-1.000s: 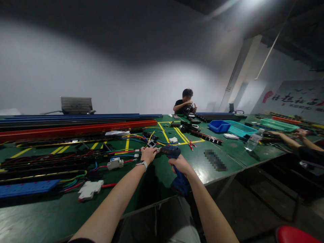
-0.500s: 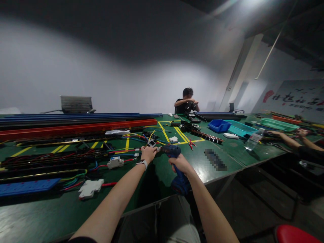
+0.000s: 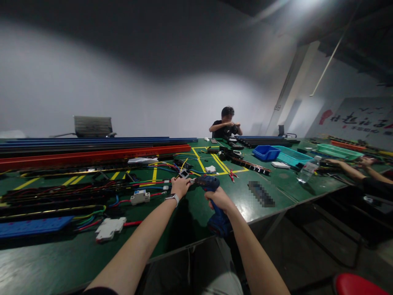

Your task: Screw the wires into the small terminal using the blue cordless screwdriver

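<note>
My right hand (image 3: 221, 199) is wrapped round the grip of a blue cordless drill (image 3: 218, 221), whose chuck points left. At the drill's tip, my left hand (image 3: 180, 186) is closed on something small that its fingers hide. Just beyond that hand lies a small grey-and-white part (image 3: 183, 173) among coloured wires. To its left, a white circuit breaker (image 3: 140, 197) with red and blue wires rests on the green table (image 3: 196, 223). A second white breaker (image 3: 109, 229) sits nearer me, beside a blue socket strip (image 3: 35, 227).
Long orange (image 3: 95, 157) and blue rails lie along the table's far left. Red-handled pliers (image 3: 233, 176), a blue bin (image 3: 266, 153), a teal tray (image 3: 290, 155) and a plastic bottle (image 3: 308, 170) are to the right. One person (image 3: 227, 123) sits opposite; another's arms (image 3: 353, 170) reach in at right.
My hands and the drill stay in the same place. The person opposite has shifted an arm slightly.
</note>
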A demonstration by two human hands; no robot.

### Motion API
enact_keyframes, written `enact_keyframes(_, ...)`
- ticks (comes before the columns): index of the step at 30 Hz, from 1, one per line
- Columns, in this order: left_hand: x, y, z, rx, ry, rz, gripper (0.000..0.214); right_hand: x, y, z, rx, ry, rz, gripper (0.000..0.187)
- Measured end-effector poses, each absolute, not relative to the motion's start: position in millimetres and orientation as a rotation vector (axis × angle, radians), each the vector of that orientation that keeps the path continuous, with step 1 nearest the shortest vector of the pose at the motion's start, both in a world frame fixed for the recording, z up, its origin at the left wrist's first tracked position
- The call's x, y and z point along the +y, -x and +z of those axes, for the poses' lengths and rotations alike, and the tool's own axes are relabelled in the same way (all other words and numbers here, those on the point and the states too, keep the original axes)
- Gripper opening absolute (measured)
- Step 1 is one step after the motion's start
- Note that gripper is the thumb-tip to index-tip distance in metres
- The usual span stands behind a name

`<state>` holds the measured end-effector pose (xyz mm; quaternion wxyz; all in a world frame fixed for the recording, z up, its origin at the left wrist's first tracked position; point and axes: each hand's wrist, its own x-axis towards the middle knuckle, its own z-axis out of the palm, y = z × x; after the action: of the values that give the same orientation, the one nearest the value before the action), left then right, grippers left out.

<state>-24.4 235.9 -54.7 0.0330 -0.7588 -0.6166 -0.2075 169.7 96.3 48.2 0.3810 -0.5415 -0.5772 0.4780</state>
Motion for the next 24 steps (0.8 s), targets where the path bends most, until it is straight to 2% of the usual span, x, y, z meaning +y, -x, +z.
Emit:
enact_keyframes(9,236.2,25.4,-55.1,-1.919,2.357,-0.606,0.03,89.6,-179.6,44.7,-1.375,1.291,1.212,0.014)
enact_keyframes(17,236.2,25.7,-57.3,-1.902,2.337,-0.611,0.035,116.8,-183.5,28.5,-1.379,1.162,0.965,0.031)
enact_keyframes(24,234.6,26.0,-55.4,-1.886,2.337,-0.598,0.035,126.8,-179.3,22.0,-1.435,1.184,0.853,0.034)
